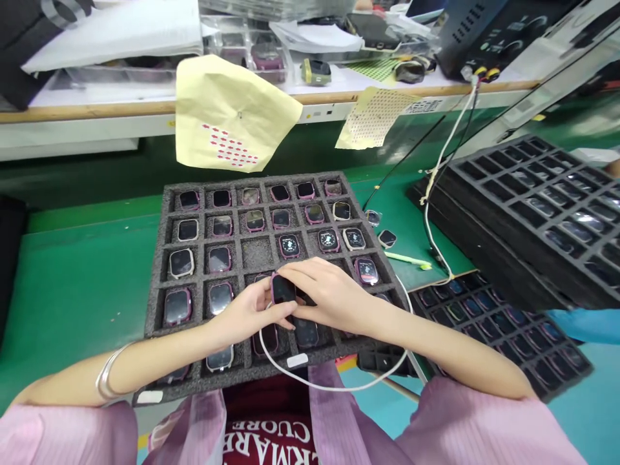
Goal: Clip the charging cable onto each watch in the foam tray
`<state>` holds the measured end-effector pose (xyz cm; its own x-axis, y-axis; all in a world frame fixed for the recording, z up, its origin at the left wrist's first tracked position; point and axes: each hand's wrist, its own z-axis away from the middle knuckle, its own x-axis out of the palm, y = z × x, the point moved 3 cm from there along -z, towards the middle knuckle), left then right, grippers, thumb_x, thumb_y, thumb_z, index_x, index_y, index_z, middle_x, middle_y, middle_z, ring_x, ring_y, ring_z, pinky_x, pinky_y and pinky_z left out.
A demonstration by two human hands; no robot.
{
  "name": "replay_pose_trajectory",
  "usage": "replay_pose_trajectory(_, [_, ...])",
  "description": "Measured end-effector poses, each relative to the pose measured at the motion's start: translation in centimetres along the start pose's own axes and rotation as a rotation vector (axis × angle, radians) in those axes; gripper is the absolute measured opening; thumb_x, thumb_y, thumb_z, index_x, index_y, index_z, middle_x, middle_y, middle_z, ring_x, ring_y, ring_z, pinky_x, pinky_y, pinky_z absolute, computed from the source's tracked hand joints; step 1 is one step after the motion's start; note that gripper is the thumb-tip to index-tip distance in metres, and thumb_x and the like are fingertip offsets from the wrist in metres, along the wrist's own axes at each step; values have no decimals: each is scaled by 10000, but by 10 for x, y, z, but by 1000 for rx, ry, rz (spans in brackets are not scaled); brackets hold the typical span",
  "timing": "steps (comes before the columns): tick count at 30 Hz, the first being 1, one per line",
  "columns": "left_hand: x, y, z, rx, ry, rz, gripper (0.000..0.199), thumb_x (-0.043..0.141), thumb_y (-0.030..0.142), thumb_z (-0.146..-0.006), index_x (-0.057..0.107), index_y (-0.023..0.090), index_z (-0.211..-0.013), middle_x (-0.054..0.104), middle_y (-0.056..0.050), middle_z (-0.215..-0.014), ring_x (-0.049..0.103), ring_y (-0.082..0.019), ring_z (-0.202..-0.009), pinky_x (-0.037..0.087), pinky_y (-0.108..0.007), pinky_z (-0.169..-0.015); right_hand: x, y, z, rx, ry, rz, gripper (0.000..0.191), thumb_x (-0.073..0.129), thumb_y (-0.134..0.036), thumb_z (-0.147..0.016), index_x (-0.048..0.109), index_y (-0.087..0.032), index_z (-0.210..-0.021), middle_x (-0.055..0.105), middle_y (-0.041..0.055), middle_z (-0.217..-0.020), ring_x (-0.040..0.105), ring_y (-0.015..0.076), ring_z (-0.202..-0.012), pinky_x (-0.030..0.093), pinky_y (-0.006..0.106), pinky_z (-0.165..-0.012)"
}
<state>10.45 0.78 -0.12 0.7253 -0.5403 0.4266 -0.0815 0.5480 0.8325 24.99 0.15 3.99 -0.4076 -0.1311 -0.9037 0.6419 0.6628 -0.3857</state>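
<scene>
Between my two hands is a smartwatch body point(283, 289) with a purple frame and a dark screen. My left hand point(254, 307) pinches it from the left and below, the thumb lying across its lower edge. My right hand point(327, 290) has its fingers closed around the top and right side. A white cable point(334, 389) loops out from beneath the hands; its end by the watch is hidden. Under the hands lies a grey foam tray point(256, 253) with several watch bodies in its compartments. Lit dials show on several, including one purple watch point(289, 246).
At right stands a stack of black foam trays point(465, 223) holding watch parts, with another tray point(523, 349) lower down. A loose watch body point(387, 239) and a light green pen-like stick point(407, 259) lie right of the tray. Yellow sticker sheets point(232, 116) hang from the shelf.
</scene>
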Motion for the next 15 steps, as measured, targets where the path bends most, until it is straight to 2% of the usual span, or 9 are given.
replay_pose_trajectory(3, [0,-2,-1,36,22,-16,360,710,367,-778,601,112,-1007,651,-55,-876,644,-156,-733,590,-312,-671,1,2,1,0,-9,-3,336,661,-263,-838,576,-113,-1126,652,146,-1063,623,267,-939,515,408,-801])
replay_pose_trajectory(6, [1,-3,-1,53,1,-61,364,709,386,-773,600,101,-972,655,-51,-827,612,-115,-595,567,-252,-540,3,3,5,-7,-2,-24,328,653,-265,-837,573,-124,-1122,652,122,-1028,624,248,-887,518,389,-772])
replay_pose_trajectory(8, [0,-3,-1,61,-1,-67,369,710,384,-769,589,99,-969,651,-53,-805,619,-129,-616,551,-224,-492,5,4,7,-11,40,-37,345,648,-266,-838,563,-112,-1135,652,125,-1021,625,252,-888,518,393,-769])
replay_pose_trajectory(11, [0,-2,-1,67,14,-63,332,685,362,-795,568,98,-960,640,-48,-764,649,-161,-710,569,-224,-526,9,7,9,-17,117,-94,344,639,-269,-849,552,-108,-1140,647,130,-1021,629,251,-912,522,386,-772])
replay_pose_trajectory(15, [0,-4,-1,52,8,-110,308,648,361,-828,540,101,-953,642,-41,-721,639,-133,-589,554,-220,-495,14,11,11,-55,192,-178,384,682,-314,-836,537,-118,-1134,647,123,-985,628,244,-905,530,368,-761])
